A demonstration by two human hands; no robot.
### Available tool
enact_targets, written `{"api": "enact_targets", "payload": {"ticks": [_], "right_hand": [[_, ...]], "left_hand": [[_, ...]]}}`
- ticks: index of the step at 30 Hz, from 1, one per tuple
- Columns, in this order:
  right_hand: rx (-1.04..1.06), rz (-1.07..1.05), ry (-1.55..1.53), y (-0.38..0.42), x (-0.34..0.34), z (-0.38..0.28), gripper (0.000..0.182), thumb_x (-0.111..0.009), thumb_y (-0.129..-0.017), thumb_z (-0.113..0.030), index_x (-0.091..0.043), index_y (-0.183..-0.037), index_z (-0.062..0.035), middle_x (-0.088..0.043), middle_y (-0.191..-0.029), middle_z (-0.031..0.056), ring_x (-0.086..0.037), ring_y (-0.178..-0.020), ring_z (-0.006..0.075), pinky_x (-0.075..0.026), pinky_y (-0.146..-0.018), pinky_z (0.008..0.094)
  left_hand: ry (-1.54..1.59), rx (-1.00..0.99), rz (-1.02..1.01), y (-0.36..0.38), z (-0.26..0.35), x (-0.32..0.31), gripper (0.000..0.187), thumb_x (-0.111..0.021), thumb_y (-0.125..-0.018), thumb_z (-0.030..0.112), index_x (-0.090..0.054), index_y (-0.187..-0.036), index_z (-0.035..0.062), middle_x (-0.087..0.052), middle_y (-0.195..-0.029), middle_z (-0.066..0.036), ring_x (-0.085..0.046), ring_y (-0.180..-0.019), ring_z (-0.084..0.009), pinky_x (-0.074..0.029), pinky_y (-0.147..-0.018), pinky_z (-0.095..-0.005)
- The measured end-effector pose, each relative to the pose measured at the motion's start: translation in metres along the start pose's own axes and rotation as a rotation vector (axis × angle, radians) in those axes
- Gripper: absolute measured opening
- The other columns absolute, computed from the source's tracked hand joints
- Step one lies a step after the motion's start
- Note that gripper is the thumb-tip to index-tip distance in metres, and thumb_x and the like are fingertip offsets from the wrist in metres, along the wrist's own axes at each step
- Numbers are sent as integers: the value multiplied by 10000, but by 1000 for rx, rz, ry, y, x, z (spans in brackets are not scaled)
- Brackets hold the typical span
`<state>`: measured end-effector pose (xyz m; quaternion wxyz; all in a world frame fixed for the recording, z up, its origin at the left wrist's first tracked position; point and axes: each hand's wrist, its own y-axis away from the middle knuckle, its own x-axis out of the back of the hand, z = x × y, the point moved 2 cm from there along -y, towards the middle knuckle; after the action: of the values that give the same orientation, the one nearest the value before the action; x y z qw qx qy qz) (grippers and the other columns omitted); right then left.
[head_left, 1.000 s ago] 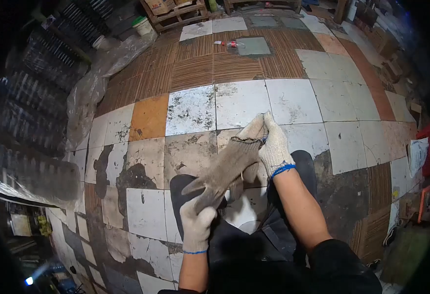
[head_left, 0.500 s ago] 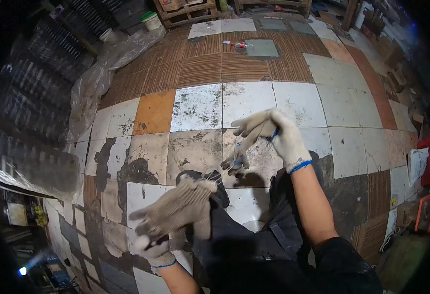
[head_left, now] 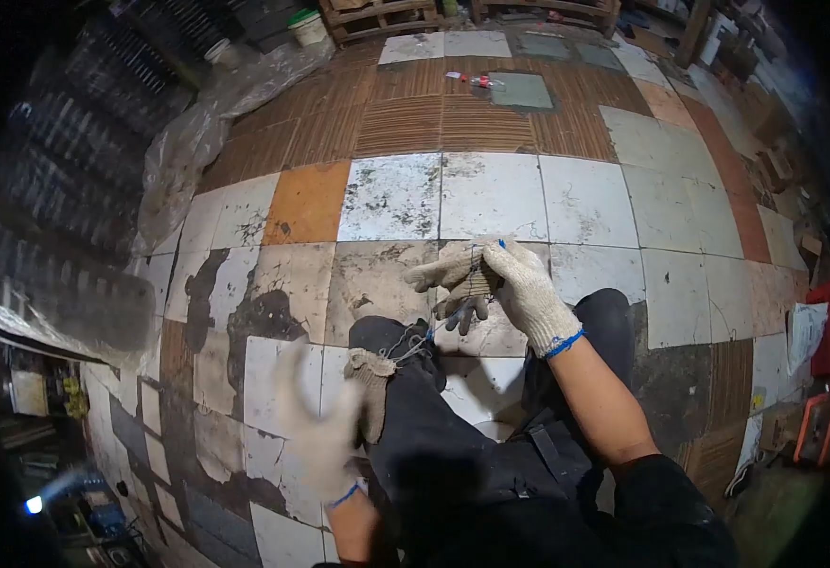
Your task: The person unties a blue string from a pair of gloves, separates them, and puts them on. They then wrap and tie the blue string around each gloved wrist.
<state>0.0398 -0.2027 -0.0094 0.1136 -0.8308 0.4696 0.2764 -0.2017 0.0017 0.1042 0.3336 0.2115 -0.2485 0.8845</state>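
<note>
Both of my hands wear pale knit gloves with blue-edged cuffs. My right hand (head_left: 521, 292) is in front of my knees, its fingers closed on a worn knit glove (head_left: 470, 301) with dark, dirty fingertips. Blue and grey threads trail from that glove toward my left leg. A second beige knit glove (head_left: 371, 390) drapes over my left thigh, loose threads at its upper end. To the left of it, my left hand (head_left: 325, 431) is blurred by motion, thumb and fingers apart, and nothing shows in it.
Patchwork tiles (head_left: 391, 199) cover the floor around my legs. A plastic bottle (head_left: 481, 83) lies farther off, with wooden pallets (head_left: 382, 17) and a green-lidded bucket (head_left: 308, 28) at the back. Plastic sheeting (head_left: 174, 156) borders the left side; a red object (head_left: 829, 327) stands at right.
My left hand has let go of the beige glove, which now lies on my left thigh, and its fingers have spread. My right hand has moved slightly left and down with its glove.
</note>
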Motion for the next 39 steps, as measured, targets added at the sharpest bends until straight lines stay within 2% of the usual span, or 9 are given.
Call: {"api": "enact_targets", "payload": {"ticks": [4, 7, 11, 15, 16, 18, 22, 28, 39], "right_hand": [[-112, -158, -200, 7, -14, -10, 328, -614, -1078, -240, -665, -1278, 15, -726, -1118, 112, -699, -989, 177, -567, -855, 315], [-81, -100, -128, 3, -1, -10, 368, -622, -1070, -265, -656, -1311, 11, -729, -1158, 134, -716, -1054, 227, -575, -928, 369], [192, 224, 106, -7, 13, -14, 469, -662, -1049, -333, -657, -1337, 36, -759, -1114, 150, -739, -1020, 255, -588, -914, 387], [318, 500, 695, -4, 28, -27, 452, -671, -1026, -369, -725, -1272, 6, -763, -1083, 110, -713, -985, 190, -563, -869, 333], [319, 497, 756, 2, 21, -36, 431, -665, -1021, -370, -749, -1248, -14, -756, -1094, 90, -697, -996, 164, -547, -872, 314], [155, 280, 761, 10, 6, -35, 413, -694, -1025, -371, -767, -1167, 9, -772, -1030, 128, -712, -993, 175, -554, -899, 330], [-247, -158, 556, 18, -30, -15, 387, -731, -1019, -328, -774, -1087, 50, -780, -996, 139, -708, -984, 156, -558, -899, 336], [-193, -340, 61, 26, -58, 28, 405, -781, -993, -226, -725, -1276, 59, -766, -1183, 98, -687, -1120, 160, -561, -967, 331], [-271, -682, 94, 6, -17, 28, 341, -831, -880, -138, -778, -1130, 89, -779, -1136, 143, -707, -1075, 195, -543, -959, 321]], "left_hand": [[-257, -375, -292, -54, 21, -71, 812, -850, -791, 259, -559, -1494, -23, -671, -1355, -226, -638, -1289, -323, -485, -1117, -409], [-52, -91, -735, -85, 8, -106, 579, -816, -839, 278, -673, -1321, -9, -712, -1101, -213, -692, -1039, -323, -543, -890, -441], [184, 100, -696, -87, -14, -126, 363, -708, -970, 340, -760, -1040, -13, -702, -791, -132, -654, -704, -237, -558, -730, -427], [341, 347, -486, -91, -3, -107, 414, -706, -962, 357, -750, -953, -55, -729, -842, -144, -707, -797, -278, -558, -786, -427], [282, 135, -414, -95, 3, -104, 419, -712, -952, 357, -750, -953, -60, -735, -863, -155, -709, -829, -293, -550, -806, -436], [156, -285, -256, -104, 18, -100, 431, -723, -933, 359, -749, -952, -71, -746, -906, -176, -712, -894, -324, -536, -847, -453], [-98, -367, -402, -113, 72, -78, 434, -713, -944, 358, -752, -946, -75, -738, -980, -206, -687, -940, -334, -520, -878, -445], [372, 232, -631, -114, 74, -77, 415, -676, -1055, 331, -728, -973, -73, -691, -821, -57, -612, -767, -190, -520, -755, -363], [199, 111, -277, -134, 48, -23, 372, -612, -1079, 255, -756, -1043, -86, -761, -976, -112, -699, -905, -182, -553, -821, -345]]}}
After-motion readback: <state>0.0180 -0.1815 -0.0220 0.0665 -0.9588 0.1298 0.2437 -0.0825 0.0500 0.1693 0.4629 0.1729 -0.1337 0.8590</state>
